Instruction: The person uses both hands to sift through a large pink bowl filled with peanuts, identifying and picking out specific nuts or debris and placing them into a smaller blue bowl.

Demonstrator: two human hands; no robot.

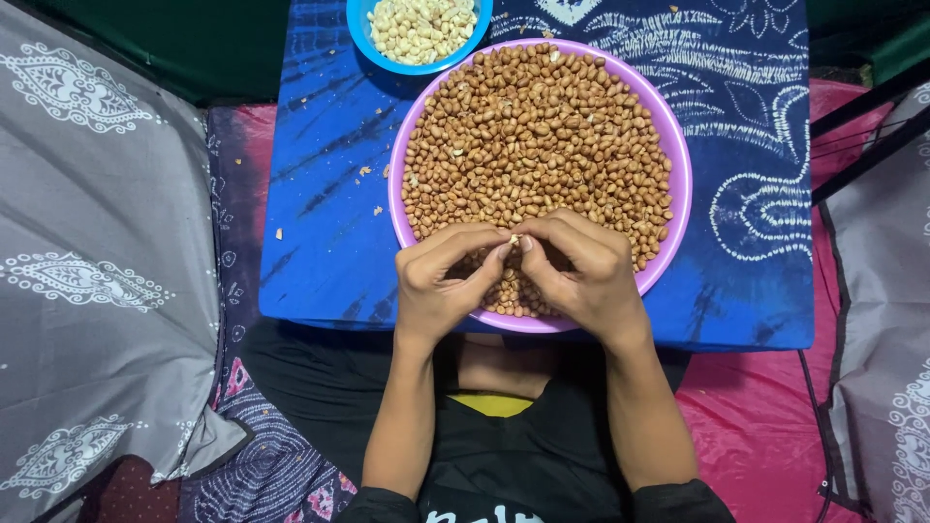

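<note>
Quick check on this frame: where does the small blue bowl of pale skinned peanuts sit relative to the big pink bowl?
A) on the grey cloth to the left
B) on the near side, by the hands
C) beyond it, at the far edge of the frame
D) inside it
C: the blue bowl lies past the far rim of the pink bowl, cut by the top edge, while both hands work at the near rim.

Two hands meet over the near rim: left hand (pixel 441 281), right hand (pixel 581 271). Two bowls stand there: one purple bowl (pixel 675 145), one blue bowl (pixel 358 15) farther. One pinched peanut (pixel 515 238).
</note>
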